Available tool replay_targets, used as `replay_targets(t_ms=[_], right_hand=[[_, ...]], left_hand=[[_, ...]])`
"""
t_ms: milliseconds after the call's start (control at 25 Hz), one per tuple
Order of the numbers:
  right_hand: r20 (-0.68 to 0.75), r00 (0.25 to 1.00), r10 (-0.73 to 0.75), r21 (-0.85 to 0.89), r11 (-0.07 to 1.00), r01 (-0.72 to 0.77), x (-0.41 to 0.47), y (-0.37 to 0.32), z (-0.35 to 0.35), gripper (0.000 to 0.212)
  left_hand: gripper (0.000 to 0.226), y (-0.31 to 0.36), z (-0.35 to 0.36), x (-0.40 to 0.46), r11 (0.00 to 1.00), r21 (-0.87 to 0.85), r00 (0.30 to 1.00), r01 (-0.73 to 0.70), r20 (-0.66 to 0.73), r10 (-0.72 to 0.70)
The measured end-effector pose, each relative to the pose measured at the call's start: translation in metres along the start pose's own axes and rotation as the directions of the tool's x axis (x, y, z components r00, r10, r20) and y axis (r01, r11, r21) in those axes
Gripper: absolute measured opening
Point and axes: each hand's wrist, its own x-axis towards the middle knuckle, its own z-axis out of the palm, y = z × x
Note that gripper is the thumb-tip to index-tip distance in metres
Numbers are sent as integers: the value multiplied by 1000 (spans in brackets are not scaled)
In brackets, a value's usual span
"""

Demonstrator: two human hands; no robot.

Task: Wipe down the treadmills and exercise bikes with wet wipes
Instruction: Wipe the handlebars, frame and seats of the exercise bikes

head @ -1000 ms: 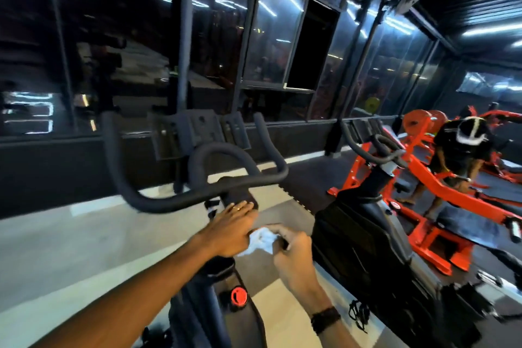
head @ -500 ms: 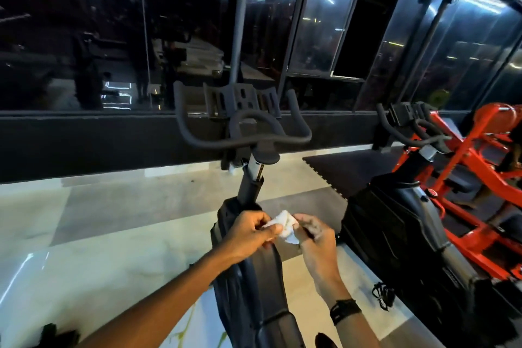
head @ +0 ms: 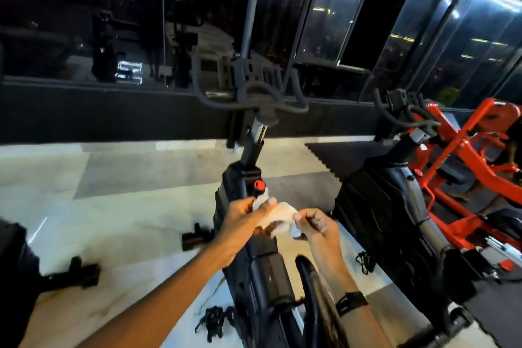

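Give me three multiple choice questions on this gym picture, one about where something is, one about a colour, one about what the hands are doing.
1. Where is the white wipe?
A. draped on the handlebar
B. between both hands above the bike frame
C. on the floor

2. What colour is the round knob on the near bike?
A. red
B. yellow
C. blue

3. What is the left hand doing?
A. hanging idle
B. gripping the handlebar
C. holding the wipe

Answers: 1 B, the wipe stretches from the left hand to the right hand over the frame. 2 A, the knob shows red just above the hands. 3 C, its fingers curl round the wipe.
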Motion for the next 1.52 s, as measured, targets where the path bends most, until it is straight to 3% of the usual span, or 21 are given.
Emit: replay_targets(t_ms=[120,240,320,400,640,760,920,1040,1160,1360,1520], right_hand=[[129,992,1,6,1000,-1,-59,5,-13,21],[105,983,154,132,977,-167,-90,-3,-34,39],[187,951,246,232,930,-287,-105,-7,-53,44],[264,934,240,222,927,-301,-118,-13,-77,38],[118,959,258,91,959,-269,-135,-17,-132,22],[118,959,256,78,961,-266,-142,-9,-155,22],[196,926,322,99,933,-346,-143,5,-203,30],[261,901,347,44,928,-370,-143,24,-255,38],[320,875,364,-15,925,-379,-147,44,-288,32],[307,885,350,-95,937,-337,-144,56,-307,20],[419,833,362,-143,932,-333,-135,61,-289,21]], left_hand=[[12,-16,14,-57,990,-85,994,110,26,-109],[18,-20,30,-82,982,-95,986,164,26,-162],[21,-22,44,-91,985,-33,983,168,77,-165],[24,-25,63,-100,986,39,974,164,150,-168],[13,-31,106,-119,977,109,951,185,229,-206],[32,-36,135,-129,969,77,940,236,235,-247],[45,-55,196,-138,959,72,947,273,152,-282],[44,-77,246,-149,952,115,948,285,116,-297],[42,-100,279,-158,944,167,954,284,51,-296],[24,-109,303,-172,948,126,953,292,-124,-277],[32,-109,277,-170,948,169,955,268,-176,-239]])
